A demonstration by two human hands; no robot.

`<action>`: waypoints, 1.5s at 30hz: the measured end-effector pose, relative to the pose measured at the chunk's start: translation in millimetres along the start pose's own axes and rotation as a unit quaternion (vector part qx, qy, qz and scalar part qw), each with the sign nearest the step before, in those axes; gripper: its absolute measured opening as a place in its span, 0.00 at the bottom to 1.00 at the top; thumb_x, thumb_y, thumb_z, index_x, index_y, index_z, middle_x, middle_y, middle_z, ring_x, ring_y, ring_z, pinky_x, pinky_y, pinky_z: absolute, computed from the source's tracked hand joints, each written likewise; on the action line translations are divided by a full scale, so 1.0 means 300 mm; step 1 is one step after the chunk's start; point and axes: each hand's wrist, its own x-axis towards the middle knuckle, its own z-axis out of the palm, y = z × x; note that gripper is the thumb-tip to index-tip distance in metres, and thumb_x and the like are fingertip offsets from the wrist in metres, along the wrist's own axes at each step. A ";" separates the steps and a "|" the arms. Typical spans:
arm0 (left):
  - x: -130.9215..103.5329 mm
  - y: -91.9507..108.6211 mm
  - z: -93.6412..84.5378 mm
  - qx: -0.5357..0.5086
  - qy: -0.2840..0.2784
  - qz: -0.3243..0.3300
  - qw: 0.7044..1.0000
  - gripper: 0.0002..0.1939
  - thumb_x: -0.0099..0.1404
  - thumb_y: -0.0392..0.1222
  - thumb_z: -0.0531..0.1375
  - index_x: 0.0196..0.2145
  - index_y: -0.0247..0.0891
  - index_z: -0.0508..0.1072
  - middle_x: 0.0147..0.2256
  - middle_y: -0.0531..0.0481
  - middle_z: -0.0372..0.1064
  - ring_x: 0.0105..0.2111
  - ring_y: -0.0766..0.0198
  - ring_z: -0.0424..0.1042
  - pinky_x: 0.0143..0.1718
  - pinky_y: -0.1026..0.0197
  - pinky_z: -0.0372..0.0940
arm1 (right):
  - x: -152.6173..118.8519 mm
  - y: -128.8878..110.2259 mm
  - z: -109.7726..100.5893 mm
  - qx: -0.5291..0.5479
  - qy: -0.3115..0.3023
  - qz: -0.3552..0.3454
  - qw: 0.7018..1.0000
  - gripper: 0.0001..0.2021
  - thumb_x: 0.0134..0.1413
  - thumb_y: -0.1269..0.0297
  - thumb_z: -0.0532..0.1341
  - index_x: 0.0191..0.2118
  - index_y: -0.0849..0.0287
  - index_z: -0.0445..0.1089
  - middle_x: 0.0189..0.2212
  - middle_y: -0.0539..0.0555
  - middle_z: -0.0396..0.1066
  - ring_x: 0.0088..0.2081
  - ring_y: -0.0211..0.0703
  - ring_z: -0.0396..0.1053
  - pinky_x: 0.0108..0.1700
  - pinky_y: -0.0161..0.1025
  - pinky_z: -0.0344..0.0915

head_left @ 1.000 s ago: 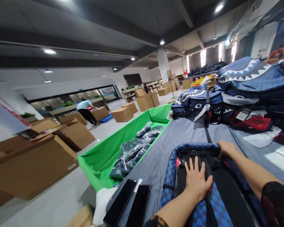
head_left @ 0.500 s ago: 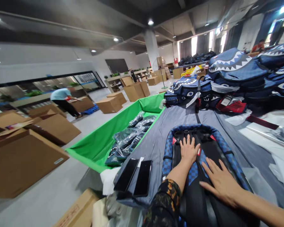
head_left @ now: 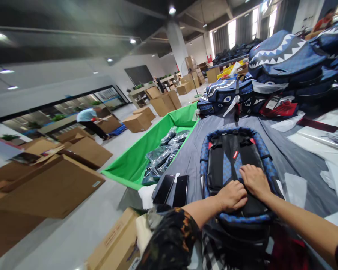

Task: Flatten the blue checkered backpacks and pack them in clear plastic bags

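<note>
A backpack (head_left: 231,165) with black back panel and blue checked edging lies on the grey cloth, straps side up. My left hand (head_left: 233,195) rests on its lower middle, fingers curled down against the black material. Just to the right and slightly farther up, my right hand (head_left: 254,181) also has its fingers bent into the panel, its fingertips close to the left hand. Both hands are closed on the backpack; exactly which fold or strap they grip is hidden under the fingers. A small red label (head_left: 235,154) shows above them.
Shark-patterned backpacks (head_left: 284,56) are piled at the back right. To the left, a green bin (head_left: 129,165) holds plastic-wrapped packs (head_left: 165,152). Two phones (head_left: 181,190) lie on the table edge. Cardboard boxes (head_left: 81,180) stand on the floor, and a person (head_left: 90,120) bends over one.
Both hands have drawn back toward me along the backpack and come together, their spread fingers now curled. The backpack's lower edge has come into view, and the camera view has shifted.
</note>
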 end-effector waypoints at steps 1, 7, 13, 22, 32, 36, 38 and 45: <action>0.017 -0.015 0.024 -0.008 0.024 -0.061 0.998 0.16 0.74 0.47 0.53 0.47 0.35 0.75 0.47 0.43 0.73 0.50 0.56 0.68 0.56 0.54 0.62 | 0.012 0.010 -0.003 0.007 0.009 0.015 1.000 0.25 0.72 0.63 0.37 0.47 0.63 0.71 0.41 0.66 0.72 0.43 0.58 0.66 0.46 0.51 0.60; 0.066 -0.002 0.078 0.006 0.088 -0.236 0.968 0.27 0.74 0.50 0.51 0.68 0.46 0.60 0.71 0.43 0.50 0.70 0.41 0.48 0.67 0.34 0.47 | 0.014 0.017 -0.107 0.070 -0.016 -0.098 0.993 0.20 0.69 0.63 0.42 0.46 0.62 0.71 0.42 0.63 0.73 0.45 0.52 0.69 0.47 0.47 0.62; -0.005 -0.045 0.026 0.038 -0.033 -0.093 0.994 0.38 0.70 0.47 0.58 0.72 0.54 0.49 0.71 0.47 0.52 0.65 0.44 0.59 0.59 0.46 0.61 | -0.067 -0.041 -0.147 0.120 -0.148 -0.423 0.886 0.13 0.59 0.62 0.54 0.44 0.56 0.73 0.41 0.56 0.75 0.43 0.46 0.69 0.48 0.43 0.63; 0.003 -0.061 0.084 0.001 0.099 -0.267 0.959 0.28 0.75 0.55 0.50 0.70 0.61 0.53 0.74 0.50 0.40 0.72 0.34 0.38 0.67 0.25 0.41 | -0.066 0.008 -0.013 0.048 -0.094 -0.366 0.925 0.14 0.54 0.67 0.52 0.41 0.62 0.72 0.38 0.63 0.73 0.40 0.52 0.66 0.43 0.49 0.62; -0.230 0.160 -0.063 -0.124 -0.072 -0.160 0.977 0.46 0.63 0.77 0.51 0.72 0.56 0.47 0.73 0.39 0.36 0.70 0.23 0.39 0.63 0.22 0.46 | -0.139 -0.063 -0.130 0.086 -0.073 -0.153 0.982 0.15 0.60 0.67 0.53 0.48 0.57 0.73 0.44 0.59 0.75 0.45 0.48 0.72 0.48 0.45 0.67; -0.139 0.094 -0.132 -0.096 -0.080 -0.136 0.983 0.38 0.69 0.71 0.51 0.68 0.48 0.61 0.58 0.38 0.72 0.55 0.40 0.72 0.60 0.37 0.60 | 0.009 0.004 -0.116 0.034 -0.071 0.005 0.997 0.27 0.61 0.65 0.53 0.65 0.64 0.65 0.67 0.72 0.57 0.68 0.70 0.52 0.63 0.69 0.54; -0.053 0.040 -0.117 -0.065 -0.002 -0.158 0.985 0.32 0.73 0.64 0.51 0.66 0.43 0.65 0.49 0.42 0.79 0.51 0.48 0.75 0.62 0.41 0.58 | 0.021 0.027 -0.080 0.039 -0.081 0.016 0.996 0.27 0.63 0.63 0.53 0.65 0.63 0.65 0.70 0.69 0.52 0.71 0.72 0.45 0.64 0.72 0.51; 0.096 -0.049 0.115 -0.019 0.118 -0.241 0.963 0.42 0.69 0.68 0.53 0.73 0.52 0.44 0.74 0.44 0.37 0.73 0.42 0.40 0.69 0.35 0.46 | 0.084 0.199 -0.137 0.128 -0.058 0.062 0.988 0.22 0.68 0.57 0.49 0.59 0.53 0.71 0.56 0.55 0.74 0.56 0.49 0.71 0.56 0.45 0.69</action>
